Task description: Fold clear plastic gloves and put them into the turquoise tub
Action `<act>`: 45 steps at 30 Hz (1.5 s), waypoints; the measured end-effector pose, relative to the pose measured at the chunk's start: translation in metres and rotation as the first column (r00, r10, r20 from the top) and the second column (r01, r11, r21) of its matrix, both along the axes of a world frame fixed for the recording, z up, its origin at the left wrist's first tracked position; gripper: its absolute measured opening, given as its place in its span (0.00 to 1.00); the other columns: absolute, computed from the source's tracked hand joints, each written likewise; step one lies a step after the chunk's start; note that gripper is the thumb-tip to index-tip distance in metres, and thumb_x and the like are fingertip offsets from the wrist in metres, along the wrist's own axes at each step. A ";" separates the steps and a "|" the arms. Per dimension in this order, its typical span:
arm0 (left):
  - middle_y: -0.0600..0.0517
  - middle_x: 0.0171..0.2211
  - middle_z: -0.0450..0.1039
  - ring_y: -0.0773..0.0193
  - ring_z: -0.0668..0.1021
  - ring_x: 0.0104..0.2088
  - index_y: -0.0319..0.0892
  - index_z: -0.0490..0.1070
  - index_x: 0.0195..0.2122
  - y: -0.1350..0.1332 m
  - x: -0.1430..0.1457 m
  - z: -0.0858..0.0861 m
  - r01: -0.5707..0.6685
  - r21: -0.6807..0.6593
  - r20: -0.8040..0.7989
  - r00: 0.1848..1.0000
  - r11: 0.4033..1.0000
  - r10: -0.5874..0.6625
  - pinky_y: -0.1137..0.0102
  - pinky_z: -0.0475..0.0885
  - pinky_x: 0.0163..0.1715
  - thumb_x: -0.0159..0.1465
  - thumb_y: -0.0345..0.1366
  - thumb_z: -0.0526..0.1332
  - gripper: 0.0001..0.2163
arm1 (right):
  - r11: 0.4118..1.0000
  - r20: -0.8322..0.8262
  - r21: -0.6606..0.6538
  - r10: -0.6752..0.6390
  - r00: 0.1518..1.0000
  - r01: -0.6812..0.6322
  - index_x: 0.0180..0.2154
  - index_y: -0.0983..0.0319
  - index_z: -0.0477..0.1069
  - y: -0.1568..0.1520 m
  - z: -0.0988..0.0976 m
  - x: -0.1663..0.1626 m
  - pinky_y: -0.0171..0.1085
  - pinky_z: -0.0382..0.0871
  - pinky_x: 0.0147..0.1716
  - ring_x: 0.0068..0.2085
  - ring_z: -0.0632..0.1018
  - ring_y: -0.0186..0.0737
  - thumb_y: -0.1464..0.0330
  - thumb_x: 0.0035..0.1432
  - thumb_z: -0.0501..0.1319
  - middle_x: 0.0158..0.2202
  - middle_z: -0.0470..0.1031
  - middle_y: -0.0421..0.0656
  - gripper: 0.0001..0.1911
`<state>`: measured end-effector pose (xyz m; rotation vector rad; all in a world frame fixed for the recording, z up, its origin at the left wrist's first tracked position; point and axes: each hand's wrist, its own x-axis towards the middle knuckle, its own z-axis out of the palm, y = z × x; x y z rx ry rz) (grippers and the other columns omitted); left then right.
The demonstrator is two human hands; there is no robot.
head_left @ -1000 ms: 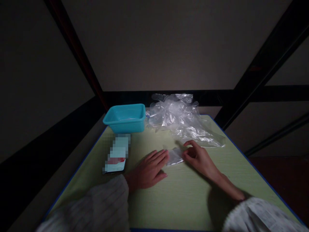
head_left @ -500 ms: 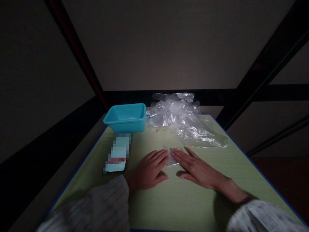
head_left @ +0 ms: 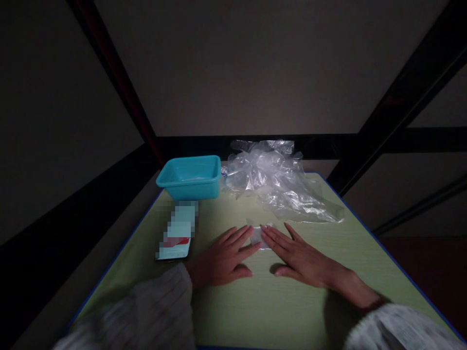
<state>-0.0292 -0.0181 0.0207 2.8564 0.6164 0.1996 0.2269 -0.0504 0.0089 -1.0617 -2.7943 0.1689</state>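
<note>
A small flat piece of clear plastic film, seemingly folded, lies on the light green table. My left hand rests palm down at its left side, fingers stretched and spread, the fingertips on its edge. From the right, my right hand lies flat as well, its fingers apart and the tips over the film's right part. Neither hand grips anything. The fingers cover both sides of the film, so its full outline is hidden.
Beyond the hands is a heap of crumpled clear plastic, some of it finger-shaped like disposable gloves. A turquoise basket stands at the back left, with a phone, its screen blurred, in front. The table has a blue edge.
The fingers of both hands have spread wider. My right hand has shifted slightly right, and a bit more of the film shows between the hands.
</note>
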 end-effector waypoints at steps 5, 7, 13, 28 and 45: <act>0.42 0.65 0.39 0.47 0.49 0.64 0.47 0.53 0.62 0.002 -0.002 0.003 0.017 -0.024 0.002 1.000 1.000 -0.017 0.53 0.49 0.60 0.62 0.44 0.59 0.28 | 1.000 0.001 -0.012 0.008 1.000 -0.008 0.64 0.60 0.28 0.000 0.001 0.001 0.62 0.43 0.58 0.63 0.51 0.54 0.51 0.62 0.47 0.65 0.43 0.54 0.40; 0.42 0.65 0.40 0.47 0.49 0.64 0.47 0.54 0.61 0.002 -0.001 0.004 0.016 -0.034 -0.001 1.000 0.999 -0.016 0.53 0.49 0.60 0.62 0.44 0.59 0.28 | 1.000 -0.002 -0.014 0.007 1.000 -0.007 0.64 0.60 0.29 0.000 0.002 0.001 0.61 0.42 0.58 0.63 0.51 0.54 0.52 0.62 0.48 0.65 0.43 0.54 0.39; 0.41 0.65 0.43 0.47 0.49 0.63 0.49 0.55 0.61 0.003 0.001 0.008 -0.001 -0.067 -0.052 0.999 0.998 -0.002 0.53 0.49 0.59 0.62 0.45 0.59 0.27 | 0.999 0.014 -0.036 0.000 1.000 0.001 0.64 0.60 0.31 0.000 0.003 0.005 0.60 0.42 0.58 0.64 0.50 0.53 0.52 0.62 0.47 0.65 0.43 0.53 0.38; 0.38 0.65 0.39 0.42 0.48 0.63 0.47 0.55 0.61 0.004 0.001 0.004 -0.008 -0.107 -0.051 0.999 0.994 0.003 0.49 0.49 0.58 0.56 0.55 0.59 0.34 | 1.000 -0.008 -0.010 -0.008 1.000 0.008 0.64 0.65 0.38 0.000 0.022 -0.014 0.60 0.41 0.59 0.64 0.51 0.52 0.49 0.61 0.46 0.64 0.45 0.56 0.39; 0.37 0.64 0.41 0.42 0.49 0.63 0.45 0.57 0.60 0.005 0.005 0.008 -0.030 -0.102 -0.086 0.996 0.994 0.022 0.49 0.50 0.58 0.51 0.56 0.63 0.38 | 0.985 0.003 -0.148 -0.084 0.996 0.084 0.64 0.60 0.32 -0.005 0.012 -0.031 0.60 0.42 0.59 0.64 0.47 0.51 0.50 0.62 0.44 0.65 0.41 0.51 0.37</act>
